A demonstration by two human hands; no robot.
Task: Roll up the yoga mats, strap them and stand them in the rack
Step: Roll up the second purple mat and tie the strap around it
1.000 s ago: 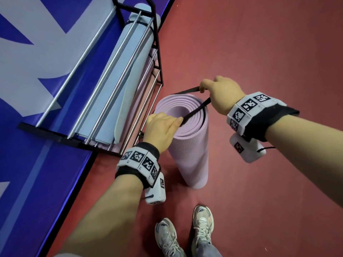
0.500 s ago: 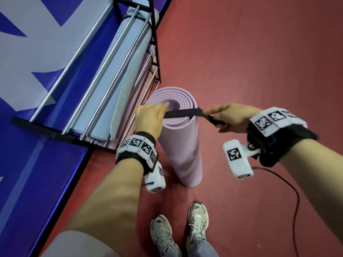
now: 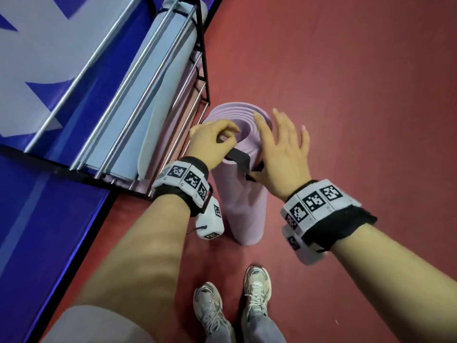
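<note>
Beside the rack (image 3: 203,70), the lilac mat (image 3: 247,206) stands upright, left hand (image 3: 210,144) clamping its black strap (image 3: 238,155), right hand (image 3: 282,154) splayed.

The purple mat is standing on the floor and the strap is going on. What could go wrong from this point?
The strap sits near the top rim of the purple mat; it may slip off the end, and the roll could loosen lower down.
The mat stands on end, steadied only by the left hand and the open right hand; a hard pull may tip it against the rack.
</note>
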